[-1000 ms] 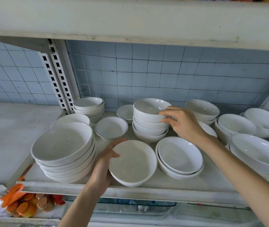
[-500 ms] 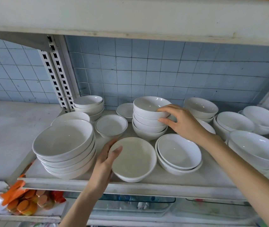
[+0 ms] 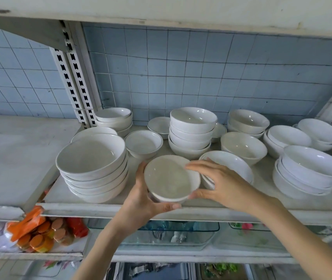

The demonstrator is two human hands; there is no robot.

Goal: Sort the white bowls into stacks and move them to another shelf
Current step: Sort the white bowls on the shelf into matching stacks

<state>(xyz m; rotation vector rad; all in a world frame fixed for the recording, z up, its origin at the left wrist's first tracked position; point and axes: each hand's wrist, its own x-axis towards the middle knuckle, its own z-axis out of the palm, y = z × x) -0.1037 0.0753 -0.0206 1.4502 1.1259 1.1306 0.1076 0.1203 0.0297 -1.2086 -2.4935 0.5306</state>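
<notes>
A single white bowl (image 3: 169, 178) sits at the front edge of the white shelf (image 3: 104, 207). My left hand (image 3: 142, 201) grips its left and near side, thumb under the rim. My right hand (image 3: 219, 182) holds its right side, fingers over the rim and thumb below. Behind it stands a stack of several deep bowls (image 3: 192, 132). A stack of large wide bowls (image 3: 94, 166) is at the left, and a shallow stack (image 3: 229, 166) lies behind my right hand.
More bowls fill the shelf: a green-rimmed bowl (image 3: 143, 143), a back-left stack (image 3: 115, 120), a lone bowl (image 3: 244, 147) and stacks at the right (image 3: 310, 170). A bare shelf (image 3: 19, 150) lies to the left. Glass dishes (image 3: 181, 233) and orange packets (image 3: 33, 231) sit below.
My right hand left the tall stack of deep bowls and came down onto the right side of the front bowl. My left hand closed around that bowl's left side.
</notes>
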